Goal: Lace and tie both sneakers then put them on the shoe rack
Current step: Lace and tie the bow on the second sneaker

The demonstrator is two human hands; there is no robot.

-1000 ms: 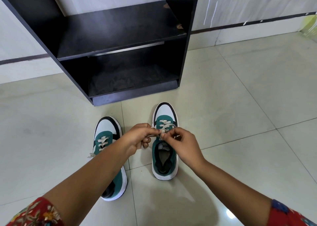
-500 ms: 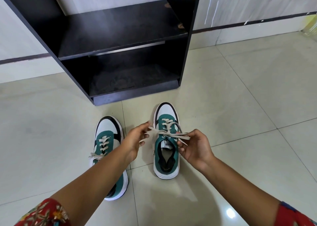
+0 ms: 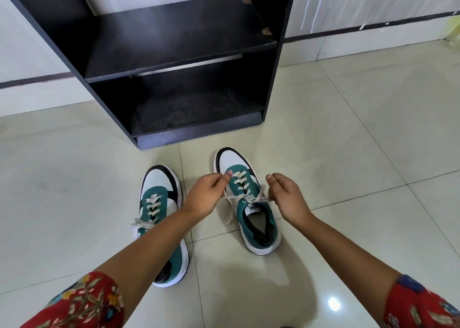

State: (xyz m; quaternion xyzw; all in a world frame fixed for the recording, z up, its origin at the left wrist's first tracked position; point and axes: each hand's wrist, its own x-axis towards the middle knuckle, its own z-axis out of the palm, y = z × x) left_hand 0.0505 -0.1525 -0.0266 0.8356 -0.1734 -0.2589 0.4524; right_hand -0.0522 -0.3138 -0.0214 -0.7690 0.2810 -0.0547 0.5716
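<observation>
Two green, white and black sneakers stand on the tiled floor, toes toward the rack. The right sneaker [image 3: 251,218] has cream laces [image 3: 245,198] crossed at its tongue, with a knot at the middle. My left hand [image 3: 206,195] grips one lace end on the shoe's left side, and my right hand [image 3: 286,195] grips the other end on its right, so the lace is stretched taut between them. The left sneaker [image 3: 159,203] sits under my left forearm, with its laces in a loose bow. The black shoe rack [image 3: 174,61] stands just beyond the shoes.
The rack has an upper shelf [image 3: 179,39] and a lower compartment [image 3: 189,111], neither holding shoes. A white wall with a dark stripe [image 3: 373,26] runs behind. Glossy cream floor tiles [image 3: 348,133] spread to the right and left.
My hands were together above the right sneaker's tongue; they have moved apart sideways and pulled the lace ends tight. The view has shifted slightly.
</observation>
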